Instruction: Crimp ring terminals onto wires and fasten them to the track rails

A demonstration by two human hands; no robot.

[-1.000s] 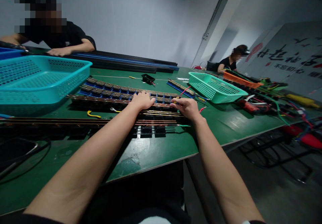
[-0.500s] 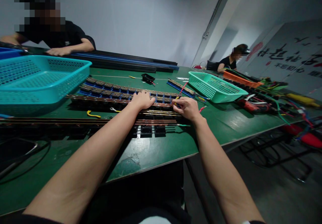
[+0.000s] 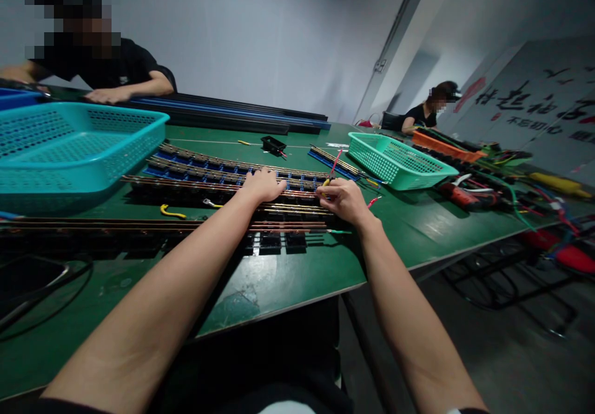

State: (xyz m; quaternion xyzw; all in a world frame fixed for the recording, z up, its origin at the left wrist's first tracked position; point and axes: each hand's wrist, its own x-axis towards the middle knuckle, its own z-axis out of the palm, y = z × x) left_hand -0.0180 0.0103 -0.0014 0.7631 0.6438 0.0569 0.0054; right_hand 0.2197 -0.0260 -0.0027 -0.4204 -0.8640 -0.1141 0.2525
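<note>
I saw the left hand (image 3: 263, 186) lying palm down on long, skinny, shiny copper-coloured rods (image 3: 199, 183); I couldn't tell if its fingers gripped them. The right hand (image 3: 344, 198) pinched a thin yellow and red piece (image 3: 335, 164) near the rods' right end. The rods lay in rows on chunky blue and black blocks (image 3: 270, 242), on a smooth green table (image 3: 297, 281).

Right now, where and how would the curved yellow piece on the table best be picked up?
The curved yellow piece is probably best pinched along its straighter stretch, away from the hooked end, from above: it lies low on the green table, with rod-topped strips on its near and far sides.
</note>
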